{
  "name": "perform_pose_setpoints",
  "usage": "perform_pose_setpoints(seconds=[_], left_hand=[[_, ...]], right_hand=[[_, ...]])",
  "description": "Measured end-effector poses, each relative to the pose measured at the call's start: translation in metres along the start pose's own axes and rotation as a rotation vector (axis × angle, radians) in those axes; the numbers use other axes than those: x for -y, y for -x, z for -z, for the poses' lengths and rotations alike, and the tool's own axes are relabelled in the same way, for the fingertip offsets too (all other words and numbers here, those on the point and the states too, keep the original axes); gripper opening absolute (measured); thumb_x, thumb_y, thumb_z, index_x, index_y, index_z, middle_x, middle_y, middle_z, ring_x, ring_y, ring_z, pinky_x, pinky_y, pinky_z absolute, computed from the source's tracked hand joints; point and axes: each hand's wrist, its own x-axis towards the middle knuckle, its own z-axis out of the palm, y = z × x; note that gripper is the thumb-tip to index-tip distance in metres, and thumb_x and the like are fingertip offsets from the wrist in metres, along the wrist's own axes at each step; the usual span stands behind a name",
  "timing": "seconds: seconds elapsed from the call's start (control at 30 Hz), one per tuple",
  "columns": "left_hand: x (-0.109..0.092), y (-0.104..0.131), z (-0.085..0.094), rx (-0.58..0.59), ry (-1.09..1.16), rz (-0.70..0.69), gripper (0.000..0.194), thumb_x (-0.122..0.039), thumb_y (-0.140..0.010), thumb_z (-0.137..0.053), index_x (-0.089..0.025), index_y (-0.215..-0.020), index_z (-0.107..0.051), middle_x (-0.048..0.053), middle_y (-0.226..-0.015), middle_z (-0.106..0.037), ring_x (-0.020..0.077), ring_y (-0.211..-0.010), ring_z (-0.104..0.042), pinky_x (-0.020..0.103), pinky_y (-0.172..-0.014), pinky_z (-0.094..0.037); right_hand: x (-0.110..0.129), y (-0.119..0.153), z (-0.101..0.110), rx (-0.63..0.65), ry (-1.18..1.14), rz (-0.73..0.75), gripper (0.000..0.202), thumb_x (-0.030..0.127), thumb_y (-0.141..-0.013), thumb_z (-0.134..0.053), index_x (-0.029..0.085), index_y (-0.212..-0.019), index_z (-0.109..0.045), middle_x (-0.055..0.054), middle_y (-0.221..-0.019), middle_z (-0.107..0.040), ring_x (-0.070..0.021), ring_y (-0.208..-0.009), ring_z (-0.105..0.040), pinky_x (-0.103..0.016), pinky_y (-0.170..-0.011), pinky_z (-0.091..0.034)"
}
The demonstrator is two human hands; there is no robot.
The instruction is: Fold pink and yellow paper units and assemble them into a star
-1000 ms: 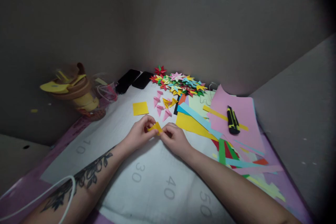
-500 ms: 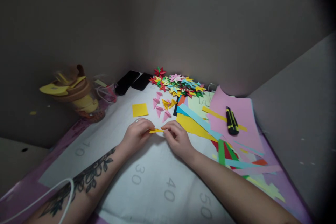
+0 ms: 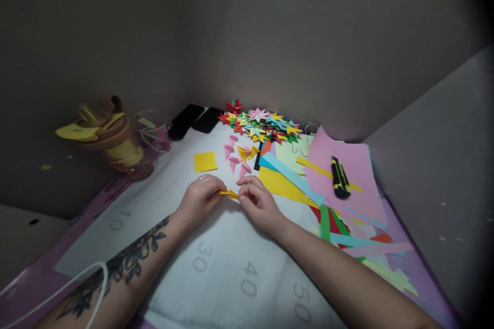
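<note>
Between my two hands is a small folded piece of yellow paper [image 3: 228,193]. My left hand [image 3: 203,196] pinches its left end between thumb and fingers. At the other end, my right hand [image 3: 258,202] has thumb and forefinger closed on the paper's tip. Just beyond the left hand lies a flat yellow paper square [image 3: 205,162]. Several folded pink paper pieces [image 3: 233,163] and a couple of folded yellow pieces [image 3: 247,152] sit on the white sheet [image 3: 170,247] ahead of my fingers.
Colourful folded paper stars [image 3: 262,124] are heaped at the back. To the right, a black and yellow utility knife [image 3: 340,179] rests on pink paper [image 3: 360,164], near coloured strips [image 3: 357,240]. Two dark phones [image 3: 188,119] and a plastic cup [image 3: 123,151] stand back left.
My right hand has shifted slightly, its forefinger lifting a little from the thumb. The folded yellow paper now tilts down toward the right. My left hand stays nearly still.
</note>
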Motion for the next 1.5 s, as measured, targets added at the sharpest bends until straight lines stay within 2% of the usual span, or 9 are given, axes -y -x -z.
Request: perform_pose_setpoints(seconds=[0.17, 0.3, 0.47, 0.6, 0.77, 0.93, 1.2, 1.37, 1.5], left_hand=[[-0.001, 0.0, -0.003, 0.041, -0.008, 0.181, 0.007, -0.013, -0.078, -0.054, -0.018, -0.078, -0.058, 0.001, -0.072, -0.062, 0.0129, -0.066, -0.055, 0.024, -0.062, -0.042], [-0.003, -0.001, -0.006, 0.064, 0.022, 0.25, 0.002, -0.019, -0.079, -0.056, -0.018, -0.079, -0.058, -0.002, -0.068, -0.059, 0.0106, -0.06, -0.051, 0.022, -0.058, -0.039], [-0.002, 0.0, -0.009, 0.106, 0.085, 0.306, 0.004, -0.021, -0.079, -0.056, -0.017, -0.077, -0.057, -0.003, -0.068, -0.058, 0.0095, -0.06, -0.048, 0.021, -0.057, -0.037], [-0.003, -0.002, -0.009, 0.092, 0.157, 0.378, 0.007, -0.024, -0.077, -0.058, -0.017, -0.076, -0.056, -0.003, -0.067, -0.055, 0.0095, -0.06, -0.047, 0.021, -0.056, -0.037], [-0.005, -0.005, -0.009, 0.041, 0.269, 0.464, 0.01, -0.024, -0.074, -0.06, -0.016, -0.075, -0.055, -0.002, -0.069, -0.054, 0.0102, -0.062, -0.048, 0.022, -0.056, -0.038], [-0.002, -0.004, -0.011, 0.07, 0.358, 0.488, 0.013, -0.027, -0.074, -0.062, -0.016, -0.076, -0.055, -0.002, -0.07, -0.055, 0.01, -0.062, -0.049, 0.022, -0.057, -0.039], [-0.003, -0.004, -0.011, 0.112, 0.316, 0.457, 0.012, -0.026, -0.076, -0.06, -0.016, -0.079, -0.056, -0.002, -0.071, -0.056, 0.0099, -0.062, -0.048, 0.021, -0.056, -0.039], [-0.007, -0.005, -0.011, 0.122, 0.29, 0.452, 0.017, -0.027, -0.077, -0.057, -0.018, -0.091, -0.058, -0.003, -0.069, -0.054, 0.0098, -0.06, -0.047, 0.021, -0.056, -0.038], [-0.009, -0.004, -0.013, 0.139, 0.29, 0.449, 0.015, -0.027, -0.079, -0.056, -0.018, -0.091, -0.058, -0.004, -0.069, -0.054, 0.0094, -0.059, -0.046, 0.021, -0.055, -0.036]], right_hand=[[0.0, -0.001, 0.0, -0.018, 0.001, 0.006, 0.008, 0.019, -0.082, -0.053, 0.02, -0.078, -0.059, -0.007, -0.099, -0.054, -0.0161, -0.084, -0.054, -0.026, -0.062, -0.043], [0.0, -0.004, -0.001, -0.024, 0.008, 0.014, 0.007, 0.017, -0.081, -0.055, 0.02, -0.076, -0.059, -0.004, -0.085, -0.057, -0.015, -0.076, -0.054, -0.026, -0.062, -0.042], [-0.001, -0.004, -0.002, -0.076, 0.034, -0.072, 0.007, 0.014, -0.074, -0.06, 0.02, -0.073, -0.056, 0.001, -0.072, -0.054, -0.0123, -0.063, -0.048, -0.024, -0.059, -0.04], [-0.001, -0.005, -0.001, -0.057, 0.044, -0.016, 0.007, 0.014, -0.076, -0.059, 0.02, -0.073, -0.059, -0.001, -0.079, -0.059, -0.0143, -0.072, -0.054, -0.025, -0.062, -0.042], [-0.005, -0.005, -0.001, -0.054, 0.059, 0.049, 0.01, 0.015, -0.076, -0.061, 0.021, -0.083, -0.064, -0.005, -0.09, -0.064, -0.0181, -0.087, -0.057, -0.029, -0.07, -0.045], [-0.006, -0.005, -0.002, -0.092, 0.093, 0.013, 0.007, 0.015, -0.075, -0.06, 0.021, -0.077, -0.063, -0.003, -0.082, -0.064, -0.0181, -0.083, -0.057, -0.029, -0.068, -0.045], [-0.002, -0.006, -0.002, -0.126, -0.009, -0.159, 0.005, 0.017, -0.072, -0.06, 0.02, -0.075, -0.056, 0.002, -0.071, -0.059, -0.0112, -0.059, -0.051, -0.023, -0.056, -0.042], [-0.003, -0.005, -0.006, -0.109, -0.009, -0.134, 0.006, 0.017, -0.072, -0.06, 0.02, -0.075, -0.055, 0.002, -0.071, -0.058, -0.0121, -0.062, -0.052, -0.023, -0.058, -0.042], [-0.002, -0.004, -0.01, -0.108, 0.032, -0.081, 0.007, 0.016, -0.073, -0.057, 0.02, -0.078, -0.055, 0.0, -0.075, -0.059, -0.0137, -0.069, -0.054, -0.024, -0.062, -0.043]])
